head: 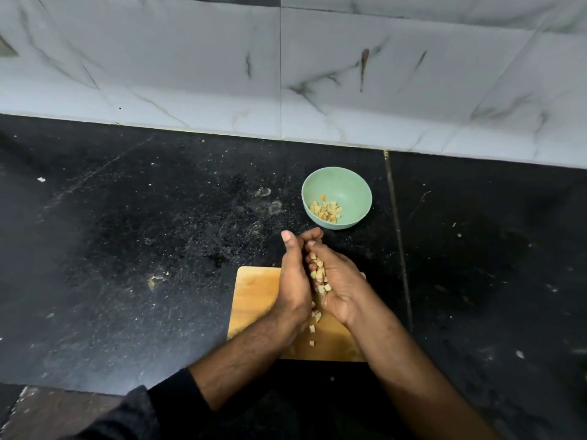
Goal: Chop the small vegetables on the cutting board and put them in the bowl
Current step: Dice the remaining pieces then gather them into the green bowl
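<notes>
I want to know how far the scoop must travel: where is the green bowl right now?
In the head view the green bowl stands on the black counter, just beyond the cupped hands, past the cutting board's far right corner.

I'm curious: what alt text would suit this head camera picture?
Two hands, left and right, cup chopped vegetable pieces together above a wooden cutting board on a black counter. A green bowl beyond already holds some pieces.

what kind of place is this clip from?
Most likely a home kitchen counter: a dark stone countertop against marble-look wall tiles, with a wooden cutting board and a green bowl holding chopped vegetable pieces.
</notes>
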Motion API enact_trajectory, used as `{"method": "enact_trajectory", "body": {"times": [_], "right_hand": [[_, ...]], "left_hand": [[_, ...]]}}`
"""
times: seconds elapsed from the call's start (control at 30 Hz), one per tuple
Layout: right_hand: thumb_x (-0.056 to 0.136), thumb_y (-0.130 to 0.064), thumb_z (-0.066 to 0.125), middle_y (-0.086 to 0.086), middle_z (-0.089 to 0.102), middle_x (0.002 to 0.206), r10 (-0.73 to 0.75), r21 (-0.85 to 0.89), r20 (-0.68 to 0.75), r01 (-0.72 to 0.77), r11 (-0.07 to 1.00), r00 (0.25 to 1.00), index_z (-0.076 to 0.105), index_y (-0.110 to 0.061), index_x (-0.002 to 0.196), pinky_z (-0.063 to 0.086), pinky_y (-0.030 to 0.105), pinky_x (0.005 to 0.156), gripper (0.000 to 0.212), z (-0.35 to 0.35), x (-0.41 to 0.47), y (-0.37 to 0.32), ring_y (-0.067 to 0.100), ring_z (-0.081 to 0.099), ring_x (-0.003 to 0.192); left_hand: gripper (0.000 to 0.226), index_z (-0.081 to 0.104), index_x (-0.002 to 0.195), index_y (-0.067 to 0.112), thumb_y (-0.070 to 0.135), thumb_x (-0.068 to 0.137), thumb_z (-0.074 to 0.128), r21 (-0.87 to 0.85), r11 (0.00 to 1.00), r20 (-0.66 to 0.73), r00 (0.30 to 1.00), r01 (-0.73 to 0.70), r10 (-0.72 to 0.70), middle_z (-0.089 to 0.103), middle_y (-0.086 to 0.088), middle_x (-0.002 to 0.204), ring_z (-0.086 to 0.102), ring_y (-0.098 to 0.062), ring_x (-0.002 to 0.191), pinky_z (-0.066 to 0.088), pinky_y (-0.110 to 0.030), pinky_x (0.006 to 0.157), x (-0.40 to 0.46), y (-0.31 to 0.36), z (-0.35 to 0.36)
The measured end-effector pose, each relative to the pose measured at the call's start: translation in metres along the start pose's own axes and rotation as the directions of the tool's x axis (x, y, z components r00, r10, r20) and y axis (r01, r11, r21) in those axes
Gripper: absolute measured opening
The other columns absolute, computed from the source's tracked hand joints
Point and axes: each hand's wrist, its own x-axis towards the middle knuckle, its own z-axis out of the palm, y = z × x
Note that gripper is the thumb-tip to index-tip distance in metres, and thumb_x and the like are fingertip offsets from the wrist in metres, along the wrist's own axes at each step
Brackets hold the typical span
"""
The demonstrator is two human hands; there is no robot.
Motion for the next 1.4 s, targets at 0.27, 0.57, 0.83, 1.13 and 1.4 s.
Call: {"method": "enact_trajectory", "body": {"times": [0.27,0.57,0.83,1.13,1.4], "right_hand": [[0.094,-0.017,0.06,0.007,0.073,0.098,-0.172,0.234,-0.058,0.181,0.955,0.983,0.072,-0.007,0.104,0.055,0.027,0.075,0.019,0.022,0.032,-0.047,0.017,0.072,0.09],[0.079,-0.025,0.068,0.024,0.071,0.102,-0.327,-0.045,-0.271,0.327,0.944,0.905,0.071,-0.004,0.107,0.056,0.055,0.082,0.035,0.02,0.084,-0.11,0.038,0.07,0.084],[0.092,-0.016,0.06,0.003,0.076,0.103,-0.553,-0.478,-0.122,0.439,0.761,0.824,0.074,-0.016,0.104,0.054,0.049,0.098,0.018,0.004,0.108,-0.112,0.022,0.071,0.103],[0.094,-0.024,0.067,-0.007,0.075,0.099,-0.796,-0.694,-0.024,0.563,0.449,0.605,0.072,-0.022,0.104,0.057,0.041,0.091,0.011,0.002,0.113,-0.11,0.005,0.07,0.097],[0.095,-0.028,0.066,-0.004,0.075,0.094,-0.747,-0.633,-0.033,0.564,0.529,0.664,0.073,-0.02,0.099,0.058,0.034,0.083,0.011,0.004,0.075,-0.084,0.009,0.07,0.092]], "left_hand": [[0.076,0.07,0.109,0.008,0.062,0.101,0.018,-0.02,0.99,-0.057,0.989,-0.138,0.137,0.075,-0.007,0.109,0.069,-0.021,0.106,0.053,-0.035,0.095,0.055,0.024,0.054],[0.083,0.066,0.118,0.006,0.061,0.101,0.008,0.03,0.988,0.004,0.988,-0.153,0.153,0.073,-0.009,0.113,0.069,-0.016,0.104,0.051,-0.021,0.086,0.119,0.04,0.065],[0.085,0.064,0.124,0.009,0.068,0.093,0.012,0.107,0.977,0.13,0.977,-0.184,0.17,0.072,-0.005,0.115,0.068,-0.012,0.108,0.051,-0.017,0.086,0.129,0.034,0.053],[0.077,0.065,0.125,0.013,0.063,0.098,0.013,0.14,0.96,0.15,0.963,-0.243,0.222,0.069,-0.003,0.122,0.063,-0.013,0.118,0.045,-0.033,0.104,0.132,0.03,0.046],[0.077,0.065,0.125,0.012,0.061,0.098,0.012,0.169,0.95,0.168,0.958,-0.262,0.235,0.07,-0.003,0.122,0.064,-0.012,0.116,0.048,-0.028,0.099,0.108,0.035,0.03]]}}
